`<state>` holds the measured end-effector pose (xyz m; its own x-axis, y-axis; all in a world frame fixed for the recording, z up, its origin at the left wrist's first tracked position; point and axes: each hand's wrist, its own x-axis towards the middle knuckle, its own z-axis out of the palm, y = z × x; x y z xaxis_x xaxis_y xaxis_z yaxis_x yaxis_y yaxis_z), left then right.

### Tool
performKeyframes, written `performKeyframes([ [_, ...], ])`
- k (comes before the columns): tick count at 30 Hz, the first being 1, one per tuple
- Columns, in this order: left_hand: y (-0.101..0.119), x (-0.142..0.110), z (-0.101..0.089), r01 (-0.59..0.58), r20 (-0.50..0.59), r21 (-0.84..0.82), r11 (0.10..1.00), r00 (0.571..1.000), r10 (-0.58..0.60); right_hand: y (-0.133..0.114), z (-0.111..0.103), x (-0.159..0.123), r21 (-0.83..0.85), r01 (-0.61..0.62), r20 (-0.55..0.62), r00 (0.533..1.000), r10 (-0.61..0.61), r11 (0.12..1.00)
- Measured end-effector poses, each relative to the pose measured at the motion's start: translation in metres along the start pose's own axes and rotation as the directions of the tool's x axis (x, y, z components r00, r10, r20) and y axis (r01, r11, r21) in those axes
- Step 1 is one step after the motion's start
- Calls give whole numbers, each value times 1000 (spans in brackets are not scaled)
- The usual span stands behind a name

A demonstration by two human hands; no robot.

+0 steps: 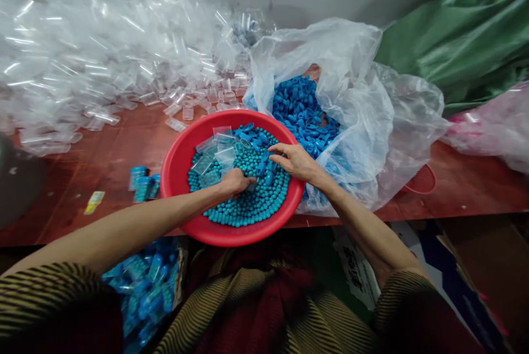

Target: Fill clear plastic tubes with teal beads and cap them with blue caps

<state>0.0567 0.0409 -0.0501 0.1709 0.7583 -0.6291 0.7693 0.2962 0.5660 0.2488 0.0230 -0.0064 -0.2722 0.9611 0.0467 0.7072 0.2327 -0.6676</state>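
Note:
A round red basin [231, 237] holds a bed of turquoise beads [243, 211]. My left hand [236, 182] is down among the beads, its fingers closed on a small clear plastic container [251, 183], mostly hidden by the fingers. Over the right side of the basin, my right hand [295, 161] has its thumb and fingers apart, close to a few blue plastic caps [264, 167] lying on the beads. Several more clear containers [225, 154] rest on the beads at the left, with other blue caps near the basin's far rim.
Clear containers [124, 56] are heaped at the back left of the red table [136, 128]. A plastic bag [351, 101] spills blue caps [303, 109] behind the basin. Bead-filled containers [142, 186] stand left, near a yellow label [94, 202]. Below sits a box of filled containers [149, 288].

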Motion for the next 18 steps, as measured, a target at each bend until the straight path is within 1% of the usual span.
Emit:
performKeyframes([
  [2,7,10,6,6,-8,-14,1000,1000,-7,-1,-2,1,-82,17,22,1000,-16,996],
  [4,16,18,10,-14,-21,-45,999,1000,13,-3,-2,2,-245,48,90,996,-27,968],
  [6,23,22,12,-62,-26,-93,994,998,60,-6,0,4,-420,103,181,983,-28,902],
  [8,27,21,11,-102,-5,-130,986,995,102,-7,5,6,-533,175,261,965,-36,828],
  [11,27,18,8,-118,20,-118,986,992,121,-9,13,10,-600,246,337,941,-39,761],
  [13,26,17,7,-82,21,-71,994,996,84,-13,16,14,-618,246,361,932,-8,747],
  [15,26,20,7,-28,32,-24,999,999,29,-19,16,16,-641,224,350,937,19,734],
  [18,30,26,8,14,51,25,1000,999,-15,-25,12,17,-679,210,290,957,-6,703],
])
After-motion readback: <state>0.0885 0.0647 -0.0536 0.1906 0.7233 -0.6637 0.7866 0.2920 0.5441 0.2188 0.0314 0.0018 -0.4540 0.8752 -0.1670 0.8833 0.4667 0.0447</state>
